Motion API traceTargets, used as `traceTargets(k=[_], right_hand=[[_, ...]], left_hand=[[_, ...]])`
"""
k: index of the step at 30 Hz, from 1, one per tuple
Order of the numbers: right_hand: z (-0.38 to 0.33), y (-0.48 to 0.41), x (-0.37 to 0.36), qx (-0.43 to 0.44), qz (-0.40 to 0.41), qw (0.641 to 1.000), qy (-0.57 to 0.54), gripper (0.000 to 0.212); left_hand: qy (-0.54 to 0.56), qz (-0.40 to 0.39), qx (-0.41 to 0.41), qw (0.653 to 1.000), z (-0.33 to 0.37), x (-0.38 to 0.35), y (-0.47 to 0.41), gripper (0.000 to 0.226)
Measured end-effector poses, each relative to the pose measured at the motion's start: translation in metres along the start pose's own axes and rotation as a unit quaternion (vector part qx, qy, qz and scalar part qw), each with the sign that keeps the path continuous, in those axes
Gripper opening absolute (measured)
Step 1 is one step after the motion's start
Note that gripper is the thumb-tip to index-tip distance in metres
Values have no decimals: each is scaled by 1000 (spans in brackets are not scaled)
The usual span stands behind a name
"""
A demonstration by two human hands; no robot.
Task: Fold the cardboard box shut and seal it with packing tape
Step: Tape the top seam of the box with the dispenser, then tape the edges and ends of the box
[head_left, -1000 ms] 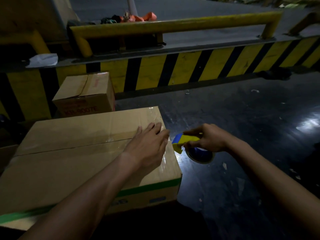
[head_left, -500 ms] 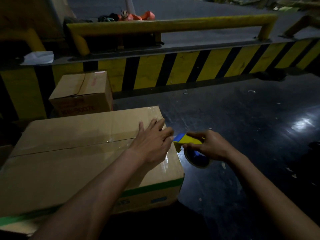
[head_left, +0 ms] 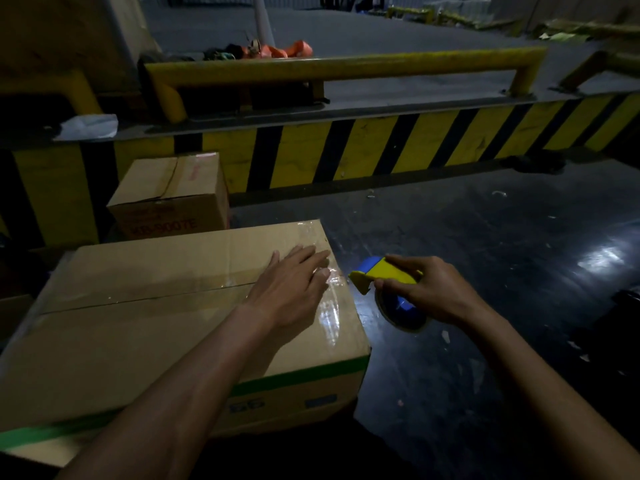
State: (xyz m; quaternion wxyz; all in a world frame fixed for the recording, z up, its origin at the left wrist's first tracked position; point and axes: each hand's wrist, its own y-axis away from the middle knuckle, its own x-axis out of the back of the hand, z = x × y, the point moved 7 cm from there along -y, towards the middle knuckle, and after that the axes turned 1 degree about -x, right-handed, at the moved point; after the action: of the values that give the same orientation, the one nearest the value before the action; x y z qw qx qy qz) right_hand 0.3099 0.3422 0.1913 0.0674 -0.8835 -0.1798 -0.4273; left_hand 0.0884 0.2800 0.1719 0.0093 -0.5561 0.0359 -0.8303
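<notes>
I am pressing my left hand [head_left: 292, 289] flat, fingers spread and holding nothing, on the top of the large brown cardboard box with the green stripe [head_left: 145, 327], close to its right edge where the glossy clear packing tape [head_left: 329, 306] is crossing the closed seam. My right hand [head_left: 424, 289] is gripping the yellow and blue handheld tape dispenser [head_left: 382, 275] from above, fingers curled over its yellow body, with the roll hanging beneath just beside the box's right side.

Both forearms are reaching forward from the lower part of the view, the left angling across the box top, the right slanting in from the right with the wrist bent down.

I am judging the cardboard stiff but likely to give near the seam, so a flat palm is suiting it better than fingertips. The tape looks thin, slick and clingy, and it could wrinkle if I let it go slack; the dispenser is light and best held by its body.

The box is sitting on the dark shiny floor [head_left: 485, 254], flaps folded shut. Behind it a smaller brown cardboard box [head_left: 173, 195] is standing against the yellow and black striped kerb [head_left: 381, 143], under a yellow metal guard rail [head_left: 346, 65].
</notes>
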Motion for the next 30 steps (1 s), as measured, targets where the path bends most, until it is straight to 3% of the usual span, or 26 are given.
traceTargets(k=[5, 11, 14, 18, 24, 26, 28, 30], right_hand=[[-47, 14, 27, 21, 96, 995, -9, 68], [-106, 29, 5, -6, 90, 995, -34, 68], [-123, 37, -22, -31, 92, 995, -12, 69], [-141, 47, -36, -46, 155, 986, 42, 68], [-141, 56, -40, -49, 190, 977, 87, 69], [-142, 61, -39, -36, 201, 975, 91, 68], [-146, 67, -40, -21, 220, 971, 90, 68], [-149, 71, -44, -9, 233, 968, 91, 68]], left_hand=[[-48, -26, 40, 998, -46, 26, 21, 56], [-159, -102, 38, 981, -87, 41, 35, 71], [-147, -89, 41, 984, -91, 31, 39, 71], [-132, -55, 56, 988, -94, 23, 42, 71], [-121, -61, 72, 988, -91, 20, 41, 69], [-79, -17, 43, 996, -82, 34, 37, 57], [70, 32, 1, 997, -69, 55, 28, 41], [215, -4, 12, 977, -61, 64, 10, 43]])
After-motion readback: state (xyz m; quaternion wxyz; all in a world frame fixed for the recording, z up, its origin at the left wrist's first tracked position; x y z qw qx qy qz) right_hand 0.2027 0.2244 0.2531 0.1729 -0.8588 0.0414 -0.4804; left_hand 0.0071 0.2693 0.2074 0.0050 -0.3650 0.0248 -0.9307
